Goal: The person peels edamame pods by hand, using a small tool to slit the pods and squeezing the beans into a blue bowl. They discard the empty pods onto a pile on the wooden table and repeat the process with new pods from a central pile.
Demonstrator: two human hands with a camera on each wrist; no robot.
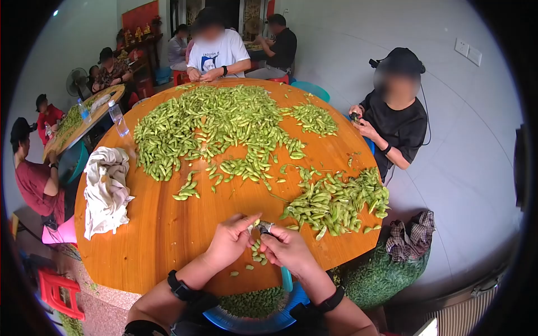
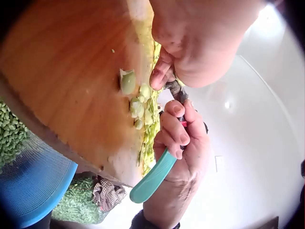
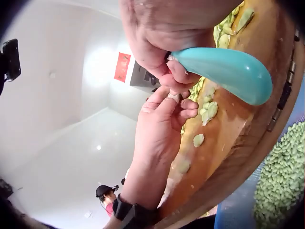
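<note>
Both hands meet over the near edge of the wooden table (image 1: 185, 246). The right hand (image 1: 288, 252) grips a tool with a teal handle (image 2: 155, 179), which juts out below its curled fingers; the same handle (image 3: 228, 71) is large in the right wrist view. A pod, mostly hidden, is pinched by the left hand (image 1: 228, 242) against the tool's dark end (image 2: 177, 90). Just below the hands lie several shelled beans (image 2: 137, 107). To the right spreads a pile of pods (image 1: 330, 204).
Under the table edge is a blue basket (image 1: 224, 322) of shelled beans (image 3: 281, 167). A larger pod heap (image 1: 213, 117) covers the table's far half. A white cloth (image 1: 106, 190) and bottle (image 1: 118, 119) are at left, a green sack (image 1: 386, 274) at right. People sit around.
</note>
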